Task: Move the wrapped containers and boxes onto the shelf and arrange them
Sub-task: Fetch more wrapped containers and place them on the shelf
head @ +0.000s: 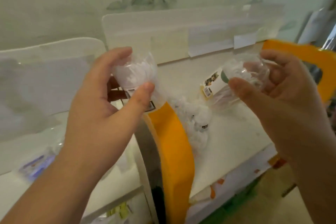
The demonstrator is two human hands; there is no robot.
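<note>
At the far left we see a white shelf [21,151] with a raised back panel, and on it, near its front edge, a blurred plastic-wrapped packet [37,164] with blue print. Our left hand [101,107] is raised above the gap between the two shelves, fingers and thumb curled round a white wrapped container [134,74]; crinkled clear film covers its top, and a small label shows just under the thumb. Below that hand an orange band [174,147] runs down beside a grey metal upright.

To the right lies a second white shelf [236,132]. On it, toward the left edge, sits a bundle of crumpled white wrapping [196,120], and behind it, nearer the back panel, a wrapped container with a picture and barcode label [211,85] lies tilted on its side. Our right hand [283,96] is above this shelf's right part, pinching a clear-wrapped container [249,72] between thumb and fingers; a green part shows at its left end, though the blur leaves us unsure what it is. Neither held container touches a shelf.
</note>
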